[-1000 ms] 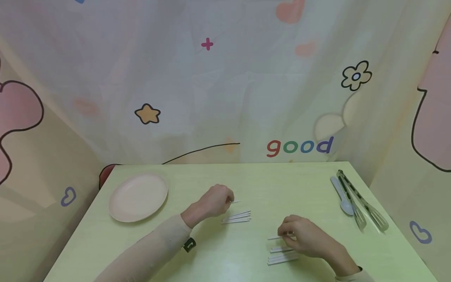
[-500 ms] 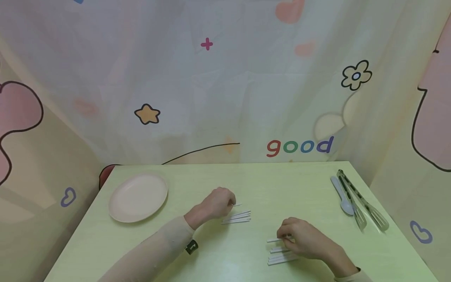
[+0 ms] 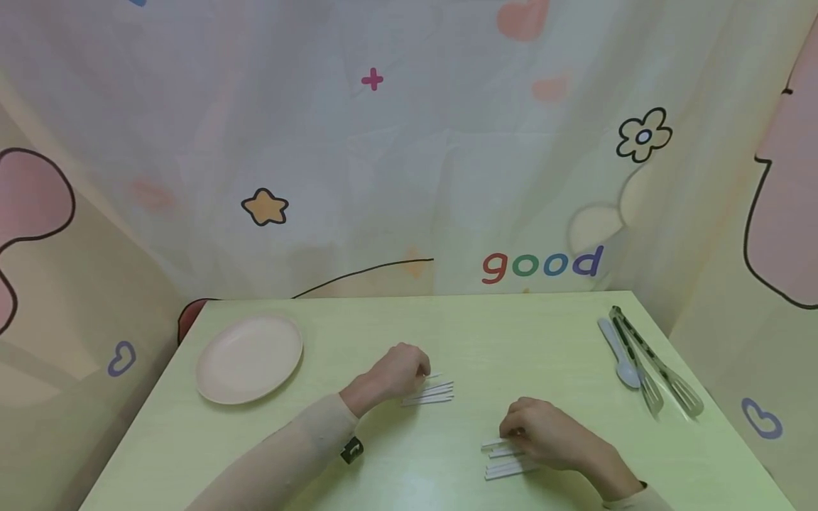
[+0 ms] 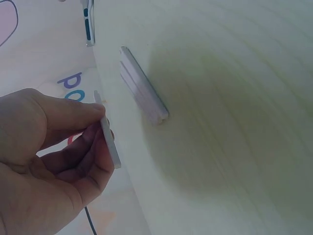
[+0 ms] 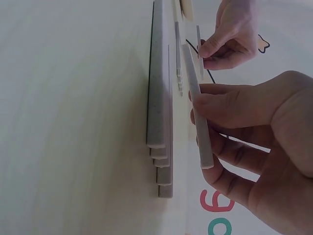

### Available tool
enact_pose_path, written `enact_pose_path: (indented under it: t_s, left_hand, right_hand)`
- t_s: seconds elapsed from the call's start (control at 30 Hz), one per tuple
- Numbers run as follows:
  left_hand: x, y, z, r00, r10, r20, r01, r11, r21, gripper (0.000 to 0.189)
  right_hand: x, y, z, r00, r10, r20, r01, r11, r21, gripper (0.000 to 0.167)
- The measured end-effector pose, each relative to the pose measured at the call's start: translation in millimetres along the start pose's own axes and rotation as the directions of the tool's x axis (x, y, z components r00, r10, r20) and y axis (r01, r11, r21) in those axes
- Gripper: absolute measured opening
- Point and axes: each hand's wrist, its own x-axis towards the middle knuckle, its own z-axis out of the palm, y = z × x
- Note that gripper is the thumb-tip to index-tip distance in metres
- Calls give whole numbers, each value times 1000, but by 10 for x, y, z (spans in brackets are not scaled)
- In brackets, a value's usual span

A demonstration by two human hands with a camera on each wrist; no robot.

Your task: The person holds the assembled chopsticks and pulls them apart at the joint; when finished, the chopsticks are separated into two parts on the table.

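Between thumb and fingers my left hand (image 3: 397,370) pinches a thin white stick (image 4: 110,142), held over the table just behind a small row of similar white sticks (image 4: 142,88). To the right and nearer the front, my right hand (image 3: 549,431) also pinches one white stick (image 5: 199,115) by its middle, thumb on one side and fingers on the other. Under and in front of that hand lies a second row of white sticks (image 5: 157,88), side by side with uneven ends. In the head view the right hand hides part of this row.
A round pale plate (image 3: 249,360) lies at the back left of the light table (image 3: 358,468). On the right side rest a light blue spoon (image 3: 618,353) and metal tongs (image 3: 658,362) with slotted ends. A printed curtain (image 3: 396,163) hangs behind the table.
My left hand has come slightly forward and right with its stick, closer to the back row. The right hand has lowered slightly toward the front row, still pinching its stick.
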Motion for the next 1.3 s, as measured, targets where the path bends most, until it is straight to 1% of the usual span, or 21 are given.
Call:
enact_pose_path:
  t_s: [0.17, 0.33, 0.53, 0.77, 0.93, 1.3]
  left_hand:
    - [19, 0, 42, 1000, -19, 19, 18, 1000, 14, 15]
    - [30, -4, 87, 999, -34, 23, 34, 999, 3, 13]
    - [59, -20, 121, 999, -34, 21, 34, 999, 0, 13]
    - [77, -67, 184, 1000, -17, 6, 17, 999, -33, 15]
    - [82, -93, 216, 1000, -28, 8, 29, 998, -53, 15]
    - [98, -96, 221, 1000, -12, 23, 13, 999, -40, 13]
  right_hand:
    - [11, -6, -2, 999, 26, 30, -25, 1000, -4, 14]
    - [18, 5, 15, 999, 23, 35, -22, 1000, -18, 14]
    - [24, 30, 27, 999, 27, 43, -27, 1000, -8, 17]
    - [24, 61, 71, 998, 23, 52, -23, 1000, -5, 19]
    - [29, 76, 81, 998, 11, 57, -11, 1000, 0, 20]
    - [38, 83, 73, 998, 16, 67, -18, 1000, 20, 23]
